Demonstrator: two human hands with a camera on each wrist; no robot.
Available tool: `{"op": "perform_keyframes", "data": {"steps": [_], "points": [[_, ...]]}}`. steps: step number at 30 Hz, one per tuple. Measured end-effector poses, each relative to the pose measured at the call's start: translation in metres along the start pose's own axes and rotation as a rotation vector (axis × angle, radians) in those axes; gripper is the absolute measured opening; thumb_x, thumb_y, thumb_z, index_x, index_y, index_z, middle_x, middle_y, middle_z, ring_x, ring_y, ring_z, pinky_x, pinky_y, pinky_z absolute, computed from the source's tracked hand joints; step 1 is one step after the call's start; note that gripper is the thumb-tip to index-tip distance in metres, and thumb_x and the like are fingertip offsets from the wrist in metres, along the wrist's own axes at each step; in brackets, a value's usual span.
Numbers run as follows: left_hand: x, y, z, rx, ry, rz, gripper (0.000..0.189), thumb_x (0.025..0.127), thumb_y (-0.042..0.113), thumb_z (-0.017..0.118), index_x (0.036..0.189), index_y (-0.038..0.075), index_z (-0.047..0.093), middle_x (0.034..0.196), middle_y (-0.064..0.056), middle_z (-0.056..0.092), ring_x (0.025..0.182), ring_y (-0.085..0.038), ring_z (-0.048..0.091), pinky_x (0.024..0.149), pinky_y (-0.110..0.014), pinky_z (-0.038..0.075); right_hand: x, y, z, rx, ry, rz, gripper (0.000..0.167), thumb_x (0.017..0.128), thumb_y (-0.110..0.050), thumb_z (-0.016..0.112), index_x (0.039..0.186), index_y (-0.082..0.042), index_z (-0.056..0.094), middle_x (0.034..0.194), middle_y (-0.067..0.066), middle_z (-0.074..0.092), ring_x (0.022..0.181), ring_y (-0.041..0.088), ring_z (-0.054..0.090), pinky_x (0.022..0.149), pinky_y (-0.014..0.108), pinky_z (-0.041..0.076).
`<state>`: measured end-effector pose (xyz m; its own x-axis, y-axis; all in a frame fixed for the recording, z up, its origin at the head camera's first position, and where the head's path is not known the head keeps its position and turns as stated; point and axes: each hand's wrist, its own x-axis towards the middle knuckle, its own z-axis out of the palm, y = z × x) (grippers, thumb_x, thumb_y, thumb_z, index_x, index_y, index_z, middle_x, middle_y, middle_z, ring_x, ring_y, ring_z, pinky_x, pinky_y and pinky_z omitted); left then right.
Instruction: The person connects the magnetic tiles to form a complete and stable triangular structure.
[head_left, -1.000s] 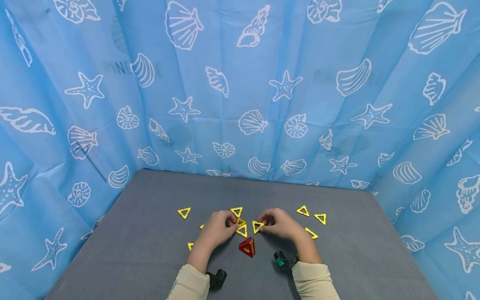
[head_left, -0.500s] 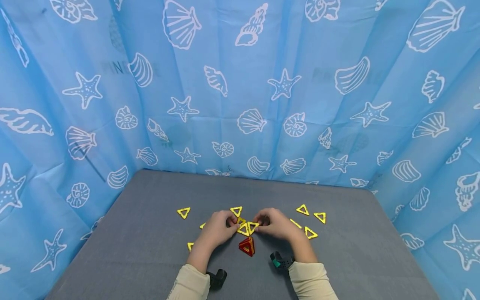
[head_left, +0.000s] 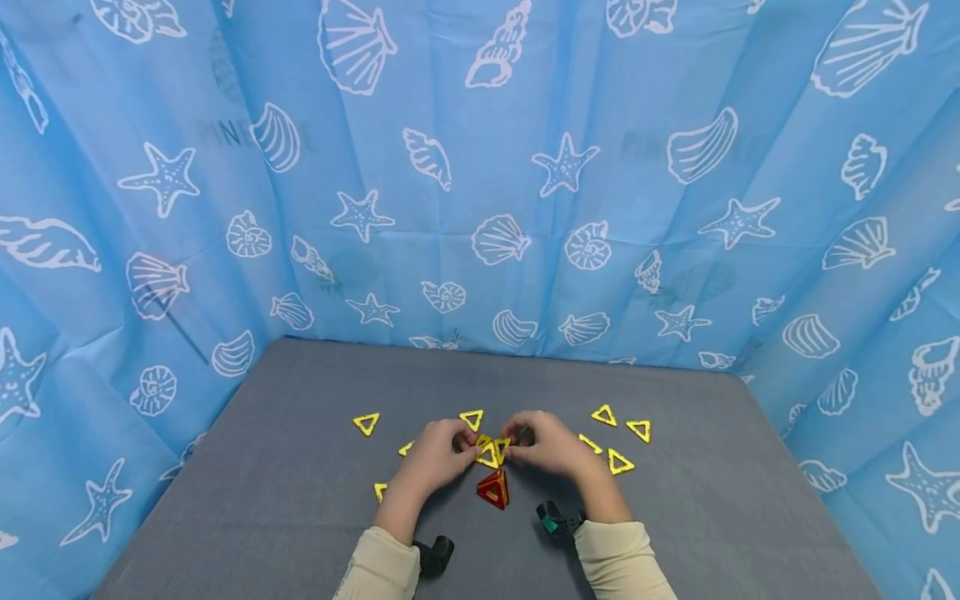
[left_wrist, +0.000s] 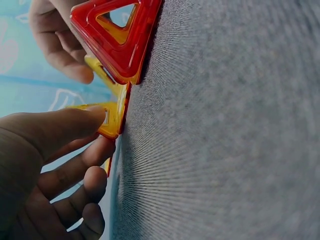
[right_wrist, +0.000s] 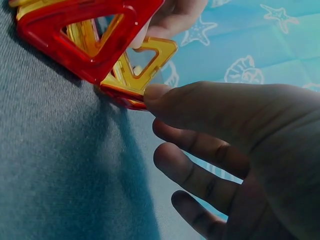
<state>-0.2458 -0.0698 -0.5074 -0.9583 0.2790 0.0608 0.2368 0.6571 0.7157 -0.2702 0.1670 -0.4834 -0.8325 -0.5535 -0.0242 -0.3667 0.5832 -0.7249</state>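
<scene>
Several yellow triangular magnetic tiles stand close together between the two hands in the head view. My left hand [head_left: 438,454] pinches one yellow triangular magnetic tile [head_left: 487,454] between thumb and index finger; its other fingers curl loosely in the left wrist view. From the right, my right hand [head_left: 551,446] pinches another yellow tile [head_left: 502,452] by its edge, thumb on top in the right wrist view. Both tiles look tilted up and touch or nearly touch. Just nearer the body stands a red triangular piece [head_left: 492,491], with yellow behind it in the right wrist view.
Loose yellow triangles lie on the grey table [head_left: 315,483]: one [head_left: 472,419] just beyond the hands, one at far left [head_left: 366,424], others partly behind the left arm, and several at right, such as this tile [head_left: 619,462]. A blue shell-print curtain [head_left: 480,208] encloses the table.
My right hand has moved left, bringing its yellow tile against the one in my left hand, then tilting it up. Tiles near the right forearm have come into fuller view.
</scene>
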Motion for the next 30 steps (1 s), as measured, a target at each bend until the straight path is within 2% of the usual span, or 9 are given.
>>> {"op": "perform_keyframes", "data": {"steps": [9,15,19,30], "points": [[0.002,0.0,0.0,-0.01,-0.037,0.018,0.007,0.096,0.02,0.08,0.096,0.017,0.074,0.09,0.005,0.069,0.08,-0.009,0.062,0.075,-0.035,0.054,-0.001,-0.011,0.002,0.008,0.021,-0.041,0.018,0.097,-0.008,0.076,0.115,-0.004,0.075,0.107,0.011,0.075,0.089,0.015,0.067,0.071,0.027,0.054],[0.002,-0.001,0.0,-0.005,-0.048,0.026,0.008,0.097,0.024,0.08,0.097,0.018,0.074,0.089,0.005,0.07,0.078,-0.007,0.061,0.072,-0.031,0.053,0.0,-0.014,0.005,-0.001,0.031,-0.034,0.018,0.098,-0.008,0.075,0.116,-0.008,0.076,0.102,0.001,0.073,0.09,0.014,0.066,0.073,0.028,0.055],[0.002,0.0,0.0,-0.009,-0.05,0.032,0.008,0.098,0.023,0.079,0.097,0.018,0.074,0.089,0.005,0.069,0.077,-0.008,0.061,0.072,-0.031,0.052,0.0,-0.015,0.005,0.006,0.03,-0.026,0.017,0.098,-0.008,0.075,0.116,-0.009,0.076,0.102,0.0,0.073,0.091,0.016,0.067,0.074,0.028,0.055],[0.001,0.0,0.0,-0.012,-0.045,0.031,0.008,0.098,0.023,0.079,0.1,0.017,0.074,0.088,0.006,0.068,0.073,-0.009,0.059,0.069,-0.03,0.05,-0.005,-0.003,-0.008,0.025,0.046,-0.012,0.02,0.101,-0.011,0.073,0.119,-0.006,0.075,0.107,0.003,0.074,0.094,0.019,0.067,0.075,0.03,0.055]]}}
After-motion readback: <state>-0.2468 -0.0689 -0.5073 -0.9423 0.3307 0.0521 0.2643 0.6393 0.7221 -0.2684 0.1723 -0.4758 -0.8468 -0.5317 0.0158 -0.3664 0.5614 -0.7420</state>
